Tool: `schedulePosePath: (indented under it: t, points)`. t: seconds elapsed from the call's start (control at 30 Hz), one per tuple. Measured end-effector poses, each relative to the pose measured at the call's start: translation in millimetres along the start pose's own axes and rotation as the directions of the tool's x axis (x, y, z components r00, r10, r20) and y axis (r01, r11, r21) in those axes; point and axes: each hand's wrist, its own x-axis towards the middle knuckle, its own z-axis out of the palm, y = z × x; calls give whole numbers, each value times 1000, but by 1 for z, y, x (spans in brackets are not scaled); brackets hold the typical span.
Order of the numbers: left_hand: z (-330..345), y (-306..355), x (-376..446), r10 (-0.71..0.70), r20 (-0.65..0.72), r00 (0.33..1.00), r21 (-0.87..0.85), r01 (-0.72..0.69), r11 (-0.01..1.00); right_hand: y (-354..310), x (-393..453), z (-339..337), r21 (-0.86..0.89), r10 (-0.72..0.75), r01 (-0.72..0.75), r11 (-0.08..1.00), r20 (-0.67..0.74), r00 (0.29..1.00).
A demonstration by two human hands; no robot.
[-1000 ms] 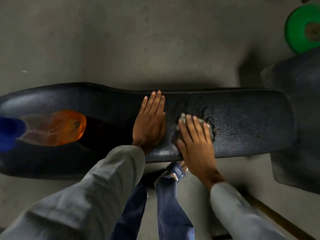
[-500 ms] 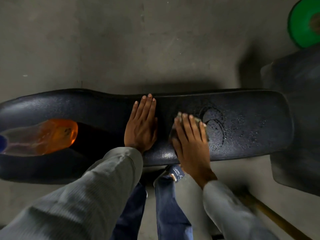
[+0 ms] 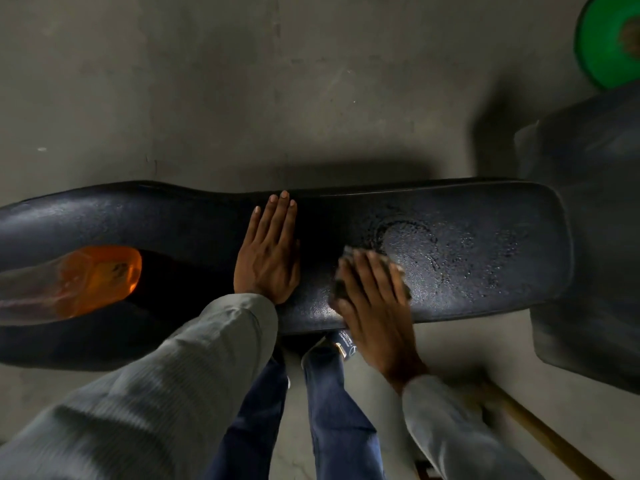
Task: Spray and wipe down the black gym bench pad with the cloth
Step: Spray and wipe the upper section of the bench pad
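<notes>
The black gym bench pad runs left to right across the view, wet with droplets and swirl marks on its right half. My right hand presses a small dark cloth flat against the pad near its front edge; only the cloth's edges show around my fingers. My left hand lies flat and empty on the pad's middle, fingers together, pointing away from me. A spray bottle with orange liquid lies on the pad at the left.
Grey concrete floor surrounds the bench. A green weight plate sits at the top right. Another dark padded part stands to the right of the pad. My legs in blue jeans stand below the bench, and a wooden strip crosses the lower right floor.
My right hand slid the cloth toward the pad's front edge, leaving circular wet streaks beyond it. My left hand stayed flat on the pad. The view shifted slightly left to right.
</notes>
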Motion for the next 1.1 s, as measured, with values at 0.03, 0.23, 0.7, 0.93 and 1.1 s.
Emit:
schedulePosePath:
  t: [0.03, 0.23, 0.7, 0.93, 1.1]
  points:
    - [0, 0, -1, -2, -4, 1000, 2, 2, 1000, 15, -13, -2, 11, 23, -23, 1000, 3, 1000]
    - [0, 0, 1, 7, -6, 1000, 12, -7, 1000, 18, 98, -20, 68, 373, -368, 927, -109, 921]
    - [4, -1, -2, 21, -13, 1000, 31, -20, 999, 53, 81, -23, 55, 404, -400, 915, -97, 910]
    - [6, -2, 1, 42, -21, 999, 32, -41, 999, -9, 65, -14, 36, 66, -64, 997, -63, 996]
    - [6, -4, -1, 40, -9, 999, 31, -40, 999, 77, 71, -27, 13, 299, -299, 954, -66, 952]
